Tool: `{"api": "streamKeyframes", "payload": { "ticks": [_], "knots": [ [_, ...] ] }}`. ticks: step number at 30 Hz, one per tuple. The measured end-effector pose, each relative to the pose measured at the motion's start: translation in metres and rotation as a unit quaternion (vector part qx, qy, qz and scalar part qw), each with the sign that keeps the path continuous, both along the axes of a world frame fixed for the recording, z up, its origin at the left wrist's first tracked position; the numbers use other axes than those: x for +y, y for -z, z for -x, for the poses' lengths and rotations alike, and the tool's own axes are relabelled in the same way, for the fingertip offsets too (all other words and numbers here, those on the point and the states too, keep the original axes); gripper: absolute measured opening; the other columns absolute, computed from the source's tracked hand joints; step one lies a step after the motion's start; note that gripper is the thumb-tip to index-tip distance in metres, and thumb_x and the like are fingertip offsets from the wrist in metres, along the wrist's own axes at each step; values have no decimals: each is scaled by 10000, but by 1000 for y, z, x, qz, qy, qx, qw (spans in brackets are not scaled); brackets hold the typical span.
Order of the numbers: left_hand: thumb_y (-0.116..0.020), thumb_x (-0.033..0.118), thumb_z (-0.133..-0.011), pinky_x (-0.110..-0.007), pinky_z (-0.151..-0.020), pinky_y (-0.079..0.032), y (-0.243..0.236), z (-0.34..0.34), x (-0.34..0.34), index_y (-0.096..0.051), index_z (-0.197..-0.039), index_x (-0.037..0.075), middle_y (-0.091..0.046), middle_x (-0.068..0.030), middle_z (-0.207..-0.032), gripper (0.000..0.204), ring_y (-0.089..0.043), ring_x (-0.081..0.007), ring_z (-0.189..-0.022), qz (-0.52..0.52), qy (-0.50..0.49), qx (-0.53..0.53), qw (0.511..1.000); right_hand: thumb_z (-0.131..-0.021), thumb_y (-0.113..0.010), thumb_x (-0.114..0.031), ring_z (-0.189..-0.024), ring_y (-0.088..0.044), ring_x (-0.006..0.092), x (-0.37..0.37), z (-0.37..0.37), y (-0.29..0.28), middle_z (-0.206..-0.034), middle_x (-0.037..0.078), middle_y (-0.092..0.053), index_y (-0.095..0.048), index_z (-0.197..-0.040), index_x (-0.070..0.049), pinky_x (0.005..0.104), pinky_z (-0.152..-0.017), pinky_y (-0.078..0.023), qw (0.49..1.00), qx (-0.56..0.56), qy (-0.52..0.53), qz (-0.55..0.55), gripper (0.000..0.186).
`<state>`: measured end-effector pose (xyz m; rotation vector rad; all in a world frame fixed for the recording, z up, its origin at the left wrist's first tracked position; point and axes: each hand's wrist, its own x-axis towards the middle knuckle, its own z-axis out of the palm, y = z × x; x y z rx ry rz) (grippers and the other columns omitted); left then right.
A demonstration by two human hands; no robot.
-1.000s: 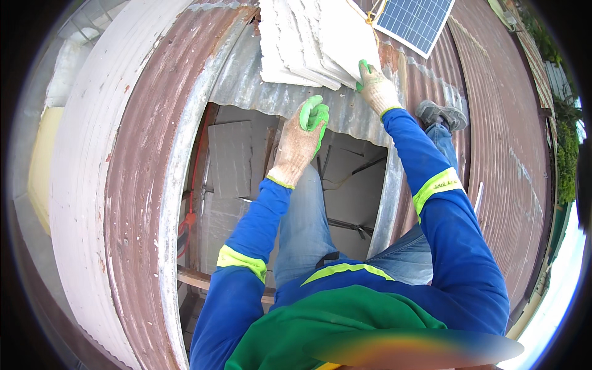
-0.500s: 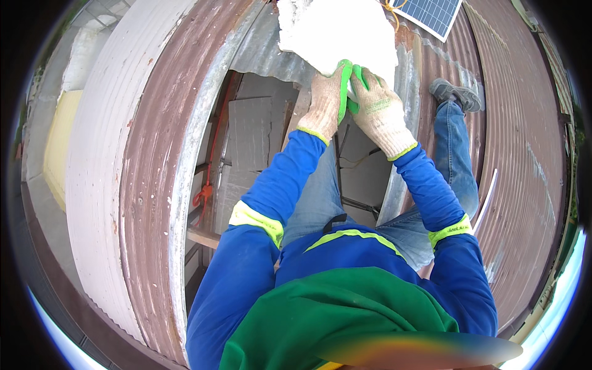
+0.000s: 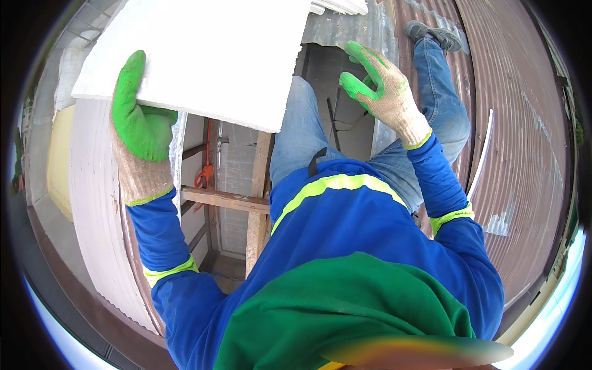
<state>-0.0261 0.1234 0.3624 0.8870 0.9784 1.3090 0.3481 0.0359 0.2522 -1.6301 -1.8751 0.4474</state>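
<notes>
A large white foam sheet [image 3: 203,55] spans the upper left and covers part of the roof opening. My left hand [image 3: 142,132], in a beige glove with a green palm, grips its near edge, the thumb on top and the fingers curled underneath. My right hand [image 3: 382,86], gloved alike, hovers over the far right of the opening with its fingers apart and nothing in them. Another white foam piece [image 3: 339,5] shows at the top edge, beyond the corrugated metal [image 3: 345,31].
Below the sheet, the opening shows a wooden crossbar [image 3: 225,198], an upright timber [image 3: 258,228] and a red hook-like thing [image 3: 204,176]. Brown corrugated roofing [image 3: 518,160] lies on the right, with a thin white strip [image 3: 483,148]. My shoe [image 3: 435,36] rests on the roofing.
My hands have parted. The left has swung left and now holds the large foam sheet by its near edge; the right has let go and opened. The solar panel has left the view.
</notes>
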Motion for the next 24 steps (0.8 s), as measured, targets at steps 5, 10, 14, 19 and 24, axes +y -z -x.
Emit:
{"api": "streamKeyframes", "payload": {
  "ticks": [5,10,14,19,24],
  "knots": [
    [-585,201,-1068,-470,-1093,-560,-101,72,-30,-504,-1498,-59,-564,-273,-1490,509,-607,-345,-1349,-145,33,372,916,-925,-810,-253,-1167,-707,260,-39,-48,-12,-1318,125,-704,-602,-1481,-128,366,-940,-582,998,36,49,15,606],
    [-586,239,-1056,-478,-1091,-553,-158,85,-45,-488,-1539,-14,-546,-267,-1518,554,-609,-348,-1347,60,23,156,986,-945,-784,-328,-1104,-720,268,-64,-79,-4,-1270,132,-710,-608,-1475,-133,384,-940,-589,992,68,102,31,591],
    [-615,259,-1039,-454,-1039,-588,-165,59,-62,-513,-1515,-23,-598,-246,-1466,562,-653,-315,-1289,69,78,198,975,-948,-777,-299,-1130,-712,270,-76,-99,5,-1283,131,-705,-606,-1479,-144,385,-959,-582,990,59,121,33,579],
    [-679,273,-999,-444,-974,-626,-130,-8,-68,-538,-1460,-40,-659,-224,-1369,575,-715,-306,-1172,179,147,162,959,-936,-771,-222,-1175,-695,278,-88,-117,7,-1315,125,-696,-601,-1483,-142,388,-1008,-566,990,62,125,-13,578],
    [-688,261,-992,-469,-978,-628,-53,-84,-51,-459,-1499,-35,-643,-230,-1358,629,-712,-339,-1174,201,205,171,943,-916,-764,-143,-1187,-691,278,-92,-129,10,-1338,122,-692,-600,-1480,-126,378,-1044,-555,982,121,143,-13,588]
  ]
}}
